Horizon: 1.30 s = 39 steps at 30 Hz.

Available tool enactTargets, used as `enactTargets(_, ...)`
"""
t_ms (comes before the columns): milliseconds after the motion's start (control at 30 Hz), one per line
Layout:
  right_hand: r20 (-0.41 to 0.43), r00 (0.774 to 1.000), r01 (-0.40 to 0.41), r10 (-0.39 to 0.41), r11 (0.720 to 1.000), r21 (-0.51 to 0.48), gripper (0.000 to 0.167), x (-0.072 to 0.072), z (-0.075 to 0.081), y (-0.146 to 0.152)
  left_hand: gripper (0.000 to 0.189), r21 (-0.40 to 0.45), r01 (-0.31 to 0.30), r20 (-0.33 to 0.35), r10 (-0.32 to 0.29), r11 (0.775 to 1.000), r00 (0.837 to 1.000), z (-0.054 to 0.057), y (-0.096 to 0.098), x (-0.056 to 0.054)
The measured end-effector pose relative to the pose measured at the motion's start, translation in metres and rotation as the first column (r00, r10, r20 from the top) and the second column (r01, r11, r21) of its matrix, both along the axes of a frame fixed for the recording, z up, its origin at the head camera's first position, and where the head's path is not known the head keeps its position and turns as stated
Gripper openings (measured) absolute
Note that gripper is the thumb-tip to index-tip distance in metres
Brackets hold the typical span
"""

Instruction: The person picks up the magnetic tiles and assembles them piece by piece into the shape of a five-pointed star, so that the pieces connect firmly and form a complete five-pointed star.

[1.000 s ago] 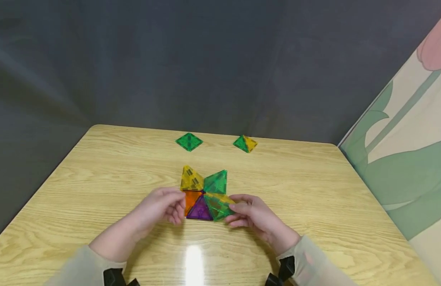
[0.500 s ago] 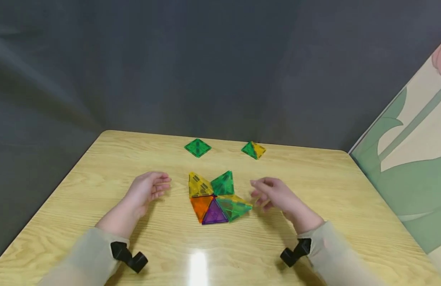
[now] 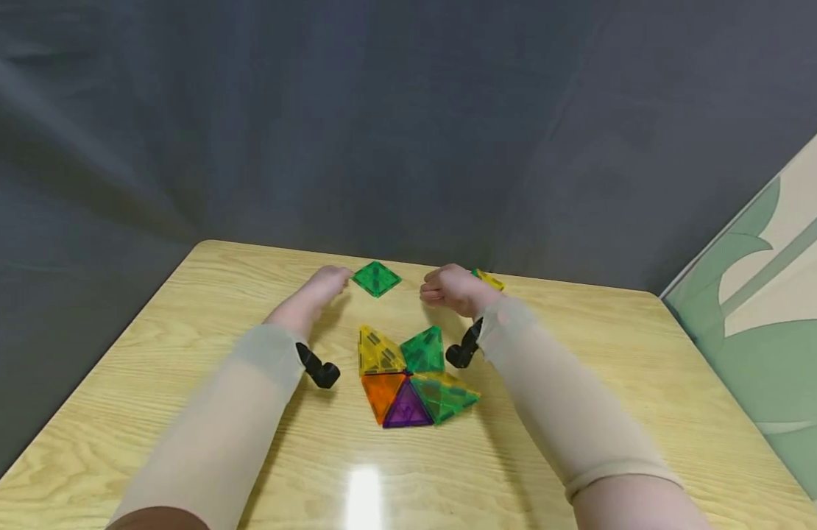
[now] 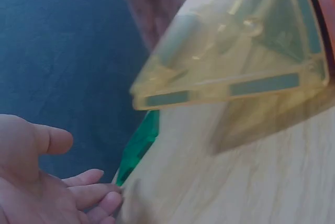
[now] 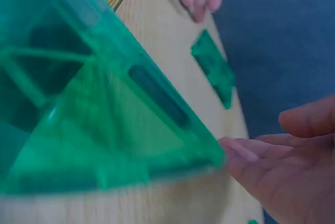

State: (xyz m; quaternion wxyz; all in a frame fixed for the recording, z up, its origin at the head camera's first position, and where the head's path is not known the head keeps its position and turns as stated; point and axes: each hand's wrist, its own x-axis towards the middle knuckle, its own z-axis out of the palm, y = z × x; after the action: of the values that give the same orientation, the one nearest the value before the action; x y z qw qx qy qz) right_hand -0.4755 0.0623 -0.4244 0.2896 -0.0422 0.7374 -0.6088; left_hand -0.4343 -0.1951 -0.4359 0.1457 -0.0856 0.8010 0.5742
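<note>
My left hand (image 3: 327,283) reaches to the far side of the table, its fingertips right at the left corner of a green diamond (image 3: 377,279) of translucent magnetic tiles. In the left wrist view the fingers extend loosely, thumb apart, with nothing held. To the right of that diamond is my right hand (image 3: 453,288), fingers relaxed and holding nothing. Behind its wrist a green and yellow tile piece (image 3: 490,280) is partly hidden. Nearer me lies a star-like group of triangular tiles: yellow (image 3: 378,352), green (image 3: 425,350), orange (image 3: 382,394), purple (image 3: 408,407) and green-over-yellow (image 3: 445,397).
The light wooden table (image 3: 183,353) ends at a dark curtain (image 3: 395,132) just beyond the green diamond. On the right stands a panel (image 3: 786,294) printed with leaves. Both forearms pass on either side of the tile group.
Both hands have left the tile group, moved apart, then gone forward to the far tiles. The right hand has let go of the green-over-yellow tiles. The tile group stays on the table.
</note>
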Motion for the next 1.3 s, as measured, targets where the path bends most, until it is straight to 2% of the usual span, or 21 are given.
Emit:
enactTargets(33,0.013,1.000,0.014,-0.014,1.000,-0.021,0.036,-0.003,-0.003,-0.003,0.056,-0.011,0.009,-0.002,-0.009,1.000,1.000,-0.003,0.004,-0.001)
enactTargets(100,0.024,0.999,0.032,-0.031,0.998,-0.047,0.010,-0.006,-0.007,-0.011,0.057,-0.017,0.009,-0.007,-0.009,1.000,1.000,-0.007,0.009,-0.002)
enactTargets(167,0.021,0.999,0.029,-0.028,0.998,-0.061,0.012,-0.008,-0.008,-0.016,0.057,-0.005,-0.012,-0.014,0.012,1.000,1.000,-0.008,0.011,-0.002)
enactTargets(200,0.021,0.999,0.025,-0.023,0.998,-0.064,0.021,-0.007,-0.008,-0.018,0.057,0.003,-0.022,-0.017,0.022,1.000,1.000,-0.009,0.012,-0.002)
enactTargets(267,0.036,0.999,0.023,-0.020,0.997,-0.076,0.023,-0.008,-0.008,-0.022,0.058,0.020,-0.039,-0.017,0.039,0.999,0.999,-0.009,0.013,-0.002)
enactTargets(333,0.050,0.999,0.021,-0.017,0.997,-0.074,0.049,-0.007,-0.007,-0.023,0.057,0.032,-0.049,-0.015,0.050,0.998,0.999,-0.009,0.013,-0.001)
enactTargets(367,0.056,0.998,0.020,-0.016,0.997,-0.070,0.056,-0.006,-0.007,-0.023,0.057,0.037,-0.053,-0.014,0.053,0.998,0.998,-0.009,0.013,-0.001)
enactTargets(600,0.044,0.999,0.017,-0.016,0.999,-0.030,0.053,0.001,-0.008,-0.026,0.057,0.077,-0.059,-0.006,0.059,0.995,0.998,-0.010,0.014,0.004)
enactTargets(700,0.028,0.999,0.032,-0.032,0.999,-0.019,0.050,0.004,-0.008,-0.027,0.056,0.089,-0.081,-0.017,0.082,0.993,0.996,-0.009,0.015,0.006)
enactTargets(767,0.028,0.998,0.059,-0.058,0.998,-0.026,0.033,0.005,-0.009,-0.029,0.049,0.089,-0.121,-0.042,0.125,0.989,0.991,-0.009,0.016,0.006)
enactTargets(867,0.045,0.994,0.104,-0.102,0.994,-0.030,0.009,0.006,-0.010,-0.030,0.022,0.033,-0.186,-0.082,0.188,0.982,0.979,-0.009,0.018,0.007)
enactTargets(967,0.073,0.989,0.126,-0.126,0.992,-0.003,0.004,0.006,-0.011,-0.031,0.015,-0.048,-0.218,-0.110,0.212,0.975,0.971,-0.010,0.019,0.007)
enactTargets(1033,0.087,0.987,0.132,-0.133,0.991,0.023,0.011,0.007,-0.012,-0.032,0.016,-0.092,-0.207,-0.110,0.197,0.974,0.974,-0.010,0.019,0.007)
enactTargets(1133,0.100,0.985,0.138,-0.142,0.989,0.052,0.023,0.009,-0.011,-0.034,0.031,-0.105,-0.184,-0.095,0.174,0.977,0.980,-0.010,0.020,0.007)
enactTargets(1300,0.106,0.984,0.137,-0.144,0.988,0.076,0.031,0.013,-0.009,-0.037,0.026,-0.109,-0.189,-0.086,0.180,0.976,0.980,-0.012,0.024,0.006)
